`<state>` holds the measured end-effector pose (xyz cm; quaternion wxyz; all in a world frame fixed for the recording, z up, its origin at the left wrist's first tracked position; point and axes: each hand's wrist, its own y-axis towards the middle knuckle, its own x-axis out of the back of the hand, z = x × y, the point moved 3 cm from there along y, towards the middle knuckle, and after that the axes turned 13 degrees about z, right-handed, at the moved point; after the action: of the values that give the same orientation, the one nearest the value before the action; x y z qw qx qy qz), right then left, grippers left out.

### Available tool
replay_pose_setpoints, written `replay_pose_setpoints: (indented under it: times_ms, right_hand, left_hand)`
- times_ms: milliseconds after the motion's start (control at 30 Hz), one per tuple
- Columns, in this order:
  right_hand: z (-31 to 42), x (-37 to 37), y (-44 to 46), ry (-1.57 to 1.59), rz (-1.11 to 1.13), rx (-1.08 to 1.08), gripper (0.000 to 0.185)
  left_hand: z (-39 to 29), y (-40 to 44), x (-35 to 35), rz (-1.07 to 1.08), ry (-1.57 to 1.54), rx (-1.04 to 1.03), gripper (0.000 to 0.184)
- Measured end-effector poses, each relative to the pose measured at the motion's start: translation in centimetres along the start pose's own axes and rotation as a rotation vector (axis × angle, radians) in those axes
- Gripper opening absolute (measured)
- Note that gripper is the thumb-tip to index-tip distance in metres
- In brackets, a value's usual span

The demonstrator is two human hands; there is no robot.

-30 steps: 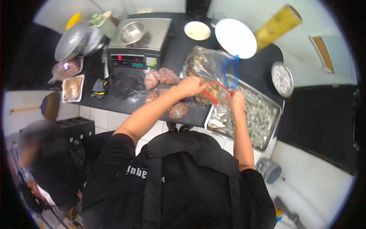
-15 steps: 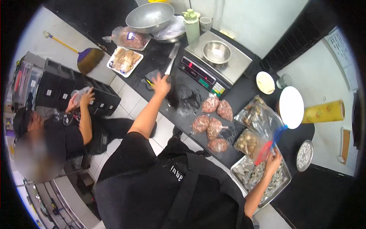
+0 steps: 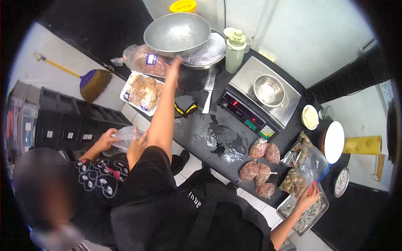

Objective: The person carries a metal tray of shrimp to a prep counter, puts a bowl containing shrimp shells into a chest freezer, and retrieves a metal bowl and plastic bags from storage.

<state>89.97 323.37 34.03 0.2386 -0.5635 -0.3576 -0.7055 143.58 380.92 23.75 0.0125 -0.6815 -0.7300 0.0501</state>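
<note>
My left hand (image 3: 174,70) is stretched out at the far side of the table, beside the bag of ground meat (image 3: 144,59) and just below the large metal bowl (image 3: 178,35). It is seen edge-on with its fingers extended, and nothing shows in it. At the right, my right hand (image 3: 307,200) is closed on the red edge of a clear zip bag (image 3: 315,169). Under that hand is a metal tray of shrimp (image 3: 312,215). Bagged brownish pieces, perhaps shellfish (image 3: 294,183), lie beside the zip bag.
Several bags of ground meat (image 3: 263,171) lie near the front edge. A scale (image 3: 247,109) bears a small steel bowl (image 3: 269,90). A knife (image 3: 209,90), black-yellow scissors (image 3: 185,109) and a meat tray (image 3: 141,92) lie left. A co-worker holds a plastic bag (image 3: 125,137) close to my left arm.
My left hand has moved from beside the knife handle out toward the large bowl, uncovering the scissors. My right hand stays at the zip bag. The co-worker has come closer, and the view has shifted.
</note>
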Motion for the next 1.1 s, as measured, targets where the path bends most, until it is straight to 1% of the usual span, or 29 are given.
replay_pose_setpoints:
  times_ms: [33,67,100,167,200,233,300,333,400,500,567,600,633,667,700,767,800,833,867,900,933,967,1000,1033,1067,1100]
  right_hand:
    - [0.2,0.1,-0.2,-0.004,-0.01,-0.015,0.026]
    - [0.3,0.1,-0.4,0.032,0.0,-0.018,0.026]
    - [0.4,0.2,-0.7,0.068,0.009,-0.021,0.025]
    - [0.4,0.7,-1.4,0.062,0.013,-0.015,0.025]
    - [0.5,0.9,-1.6,0.062,0.029,-0.024,0.024]
    - [0.6,1.0,-1.8,0.063,0.045,-0.033,0.024]
    - [0.0,0.7,-2.2,0.055,0.03,-0.037,0.023]
    - [-0.3,0.8,-2.4,0.049,0.02,-0.033,0.023]
    - [-0.6,1.1,-2.3,0.068,0.015,-0.027,0.022]
    - [-1.8,1.5,-1.4,0.117,0.013,-0.03,0.023]
    - [-3.0,0.7,-0.7,0.181,-0.021,0.012,0.023]
    - [-3.3,0.4,-0.2,0.206,-0.056,0.052,0.024]
    - [-2.6,0.8,0.7,0.293,0.006,0.088,0.025]
    - [-2.4,1.2,0.5,0.263,0.007,0.172,0.026]
    - [-1.8,1.5,0.4,0.279,0.012,0.157,0.027]
    - [-2.2,1.3,0.9,0.381,0.028,0.185,0.028]
    - [-3.4,1.1,0.3,0.355,0.017,0.182,0.024]
    - [-4.8,1.8,-0.6,0.367,0.026,0.177,0.025]
    - [-6.4,0.9,-0.9,0.381,0.067,0.143,0.026]
    - [-7.7,0.6,-1.5,0.397,0.105,0.103,0.028]
    - [-9.4,0.1,-2.4,0.389,0.149,0.069,0.03]
    - [-10.0,-0.7,-2.4,0.402,0.205,0.081,0.031]
    - [-10.7,-0.3,-2.8,0.416,0.211,0.109,0.031]
    - [-11.7,0.6,-3.8,0.465,0.205,0.08,0.034]
    - [-11.8,1.1,-4.4,0.531,0.214,0.084,0.036]
    - [-11.7,1.6,-4.7,0.577,0.243,0.128,0.04]
  left_hand:
    - [-2.7,0.6,-0.3,-0.027,-0.372,0.143,0.115]
    - [-5.2,1.4,-1.0,-0.05,-0.503,0.152,0.117]
    - [-4.9,3.6,-0.7,-0.042,-0.606,0.163,0.105]
    - [-3.5,6.4,-0.5,-0.013,-0.667,0.236,0.076]
    - [-3.7,7.1,-0.6,-0.021,-0.673,0.162,0.057]
    - [-2.0,9.7,0.0,0.058,-0.674,0.144,0.055]
    - [-1.3,9.3,0.0,-0.018,-0.698,0.168,0.056]
    - [-0.8,8.8,-0.3,-0.012,-0.695,0.171,0.056]
    - [-3.8,2.9,-1.7,-0.076,-0.634,0.045,0.055]
    - [-5.8,-3.1,-3.2,-0.079,-0.589,-0.005,0.051]
    - [-6.6,-5.8,-3.9,-0.108,-0.565,0.093,0.045]
    - [-8.4,-8.5,-4.8,-0.141,-0.528,0.091,0.038]
    - [-9.3,-11.8,-5.3,-0.172,-0.49,0.087,0.031]
    - [-8.4,-13.0,-4.7,-0.043,-0.254,-0.037,0.026]
    - [-8.1,-14.1,-4.7,0.027,-0.197,-0.053,0.031]
    - [-8.4,-16.6,-4.8,0.089,-0.423,0.081,0.04]
    - [-8.2,-17.9,-5.7,0.116,-0.479,0.134,0.044]
    - [-7.8,-19.4,-7.1,0.147,-0.505,0.181,0.049]
    - [-7.4,-21.8,-7.3,0.131,-0.444,0.129,0.05]
    - [-8.4,-25.6,-9.6,0.054,-0.409,0.135,0.051]
    - [-7.5,-26.7,-10.6,0.141,-0.413,0.196,0.051]
    - [-6.7,-28.6,-9.8,0.18,-0.416,0.235,0.052]
    - [-5.9,-30.7,-10.7,0.201,-0.439,0.28,0.049]
    - [-4.9,-32.7,-12.6,0.222,-0.463,0.324,0.046]
    - [-3.6,-34.8,-13.4,0.232,-0.523,0.338,0.039]
    - [-3.3,-36.9,-14.2,0.195,-0.435,0.351,0.034]
